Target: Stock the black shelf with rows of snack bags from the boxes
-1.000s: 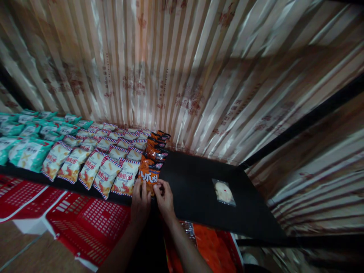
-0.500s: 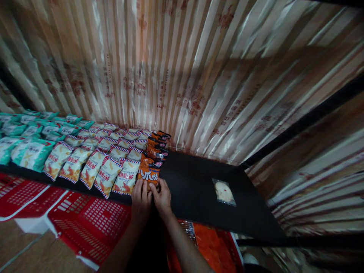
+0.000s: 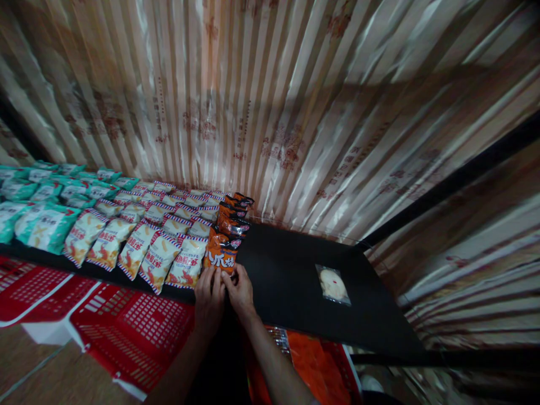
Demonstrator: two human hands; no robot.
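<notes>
An orange snack bag (image 3: 220,254) with white lettering leans at the front of a short column of orange and black bags (image 3: 232,219) on the black shelf (image 3: 287,270). Both my hands grip its lower edge. My left hand (image 3: 210,292) has its fingers closed on the bag's bottom left side, and my right hand (image 3: 239,289) pinches the bottom right, thumb against the front. Directly left of it stands a white snack bag with striped edges (image 3: 185,261), one of several rows of the same kind.
Teal snack bags (image 3: 48,228) fill the shelf's left end. A flat clear packet (image 3: 333,284) with something pale inside lies to the right. Red baskets (image 3: 130,332) stand below, one holding orange packages (image 3: 316,365). A striped curtain (image 3: 253,112) hangs behind; a black bar (image 3: 455,177) slants at right.
Almost nothing differs. Both hands stay at the bottom of the orange snack bag, with at most a very slight shift.
</notes>
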